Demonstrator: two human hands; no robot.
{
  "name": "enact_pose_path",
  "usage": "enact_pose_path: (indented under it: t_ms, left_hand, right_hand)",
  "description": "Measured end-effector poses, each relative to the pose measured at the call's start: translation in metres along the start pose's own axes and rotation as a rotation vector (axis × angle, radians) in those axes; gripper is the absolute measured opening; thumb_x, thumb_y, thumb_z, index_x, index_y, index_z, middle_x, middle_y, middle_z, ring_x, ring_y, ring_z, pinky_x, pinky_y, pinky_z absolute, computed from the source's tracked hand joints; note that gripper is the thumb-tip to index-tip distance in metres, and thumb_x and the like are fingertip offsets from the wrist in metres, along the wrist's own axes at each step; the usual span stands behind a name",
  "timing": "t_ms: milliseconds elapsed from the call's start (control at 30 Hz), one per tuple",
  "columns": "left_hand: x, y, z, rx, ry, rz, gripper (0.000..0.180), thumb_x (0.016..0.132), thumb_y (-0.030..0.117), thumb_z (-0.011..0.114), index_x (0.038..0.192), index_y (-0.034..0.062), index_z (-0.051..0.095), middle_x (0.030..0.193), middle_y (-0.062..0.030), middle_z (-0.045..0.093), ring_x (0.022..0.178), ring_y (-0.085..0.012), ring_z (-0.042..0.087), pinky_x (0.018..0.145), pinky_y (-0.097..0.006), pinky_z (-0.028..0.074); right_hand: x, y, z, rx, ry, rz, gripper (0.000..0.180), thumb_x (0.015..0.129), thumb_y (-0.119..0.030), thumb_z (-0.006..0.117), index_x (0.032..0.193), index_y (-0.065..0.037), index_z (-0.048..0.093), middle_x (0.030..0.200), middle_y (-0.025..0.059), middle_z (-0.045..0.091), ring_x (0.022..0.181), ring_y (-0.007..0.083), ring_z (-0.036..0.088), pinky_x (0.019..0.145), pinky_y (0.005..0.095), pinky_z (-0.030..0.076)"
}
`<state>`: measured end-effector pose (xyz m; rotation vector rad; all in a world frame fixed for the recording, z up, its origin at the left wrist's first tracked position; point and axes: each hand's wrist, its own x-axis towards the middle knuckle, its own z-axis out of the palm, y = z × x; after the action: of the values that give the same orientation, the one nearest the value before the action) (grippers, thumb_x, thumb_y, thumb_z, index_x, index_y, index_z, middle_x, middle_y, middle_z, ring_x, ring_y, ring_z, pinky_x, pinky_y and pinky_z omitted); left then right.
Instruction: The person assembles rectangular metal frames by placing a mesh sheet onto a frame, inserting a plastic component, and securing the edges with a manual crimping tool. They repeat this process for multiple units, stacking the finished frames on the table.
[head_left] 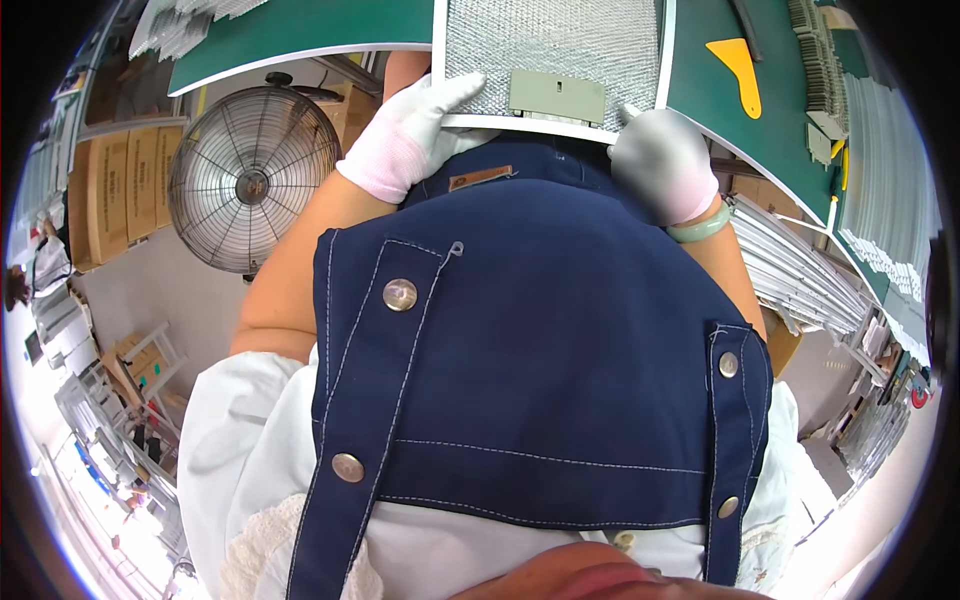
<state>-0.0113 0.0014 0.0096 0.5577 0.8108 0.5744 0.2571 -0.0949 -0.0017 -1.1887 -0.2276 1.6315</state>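
Green workbench mat (300, 30), gloved left hand (410, 135) and right hand (660, 160) gripping white-framed metal mesh filter (550, 45) edge

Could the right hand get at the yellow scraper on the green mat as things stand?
Probably yes. The right hand grips the near edge of the mesh filter panel, and the yellow scraper lies on the green mat beyond it with nothing between; it must let go first.

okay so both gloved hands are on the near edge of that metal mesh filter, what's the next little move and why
Probably slide the mesh filter further onto the green table. Left hand and right hand grip only its near edge, which overhangs the table against the apron.
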Motion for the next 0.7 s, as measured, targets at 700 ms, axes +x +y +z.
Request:
enact_pose_path:
  t_ms: [700]
  left_hand:
    - [0.007, -0.005, -0.005, 0.189, 0.072, 0.11, 0.036, 0.093, 0.014, 0.065, 0.122, -0.0022, 0.053, 0.114, -0.0126, 0.063, 0.106, -0.0235, 0.064, 0.095, -0.04, 0.055]
  right_hand:
    - [0.005, -0.001, -0.01, -0.217, -0.099, 0.137, 0.02, 0.091, -0.017, 0.068, 0.105, -0.003, 0.065, 0.086, 0.0075, 0.069, 0.066, 0.0135, 0.066, 0.048, 0.018, 0.046]
